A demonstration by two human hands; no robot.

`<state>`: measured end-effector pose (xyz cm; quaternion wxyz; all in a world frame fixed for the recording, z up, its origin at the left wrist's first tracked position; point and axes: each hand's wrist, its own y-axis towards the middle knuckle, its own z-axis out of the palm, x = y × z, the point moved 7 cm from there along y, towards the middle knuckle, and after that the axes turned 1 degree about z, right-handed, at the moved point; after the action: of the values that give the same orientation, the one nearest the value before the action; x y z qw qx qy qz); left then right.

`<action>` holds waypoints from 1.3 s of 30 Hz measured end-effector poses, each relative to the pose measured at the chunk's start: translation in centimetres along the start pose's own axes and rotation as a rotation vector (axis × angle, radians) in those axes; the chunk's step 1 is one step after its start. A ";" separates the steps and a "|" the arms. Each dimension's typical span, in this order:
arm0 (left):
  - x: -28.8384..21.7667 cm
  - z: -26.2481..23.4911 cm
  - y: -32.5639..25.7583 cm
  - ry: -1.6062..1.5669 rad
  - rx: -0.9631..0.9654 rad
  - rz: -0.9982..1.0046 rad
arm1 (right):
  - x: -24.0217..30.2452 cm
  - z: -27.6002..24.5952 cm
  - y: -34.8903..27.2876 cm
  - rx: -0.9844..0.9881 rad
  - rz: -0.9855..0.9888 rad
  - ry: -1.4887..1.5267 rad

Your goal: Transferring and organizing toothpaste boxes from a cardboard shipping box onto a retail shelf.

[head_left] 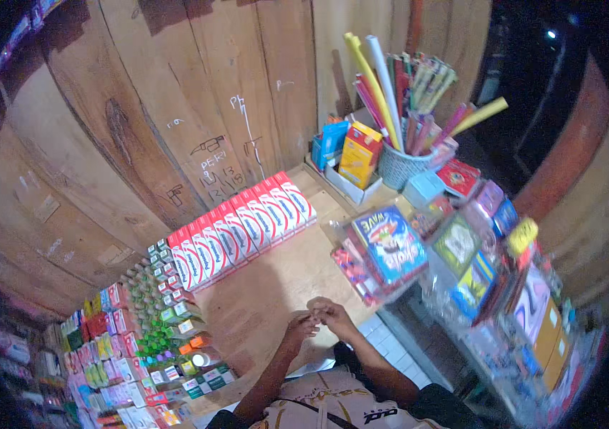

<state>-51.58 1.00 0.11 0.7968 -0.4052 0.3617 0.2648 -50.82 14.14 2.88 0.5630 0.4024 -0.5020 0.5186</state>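
both hands, left hand (300, 329) and right hand (333, 317), meeting over the wooden counter (276, 286), fingertips pressed together, perhaps pinching something too small to tell; red-and-white boxes (243, 229) lined along the wall.

Row of red-and-white boxes (243, 227) lies on the tan wooden counter (283, 279). Right of the row: a blue box (334, 137) beside a yellow-and-orange box (359, 154), then a grey woven basket (399, 166) of yellow, white, pink and green rolls (390, 93). Left of the row, small green-capped bottles (154, 339).
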 end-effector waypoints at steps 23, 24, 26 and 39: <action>13.2 2.7 -20.0 0.429 0.632 -0.372 | -5.6 8.5 -36.4 -0.771 0.401 0.118; 13.8 3.2 -20.2 0.441 0.647 -0.377 | -5.8 8.4 -37.4 -0.809 0.382 0.119; 14.3 4.7 -21.1 0.460 0.716 -0.374 | -5.2 8.5 -39.3 -0.851 0.380 0.125; 27.4 18.6 -36.7 0.739 1.342 -0.610 | -7.5 4.8 -62.7 -1.285 0.209 0.334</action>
<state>-2.18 0.61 2.78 0.7359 0.0155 0.5559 -0.3863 10.78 -0.59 0.60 0.7077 -0.1491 -0.6533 0.2237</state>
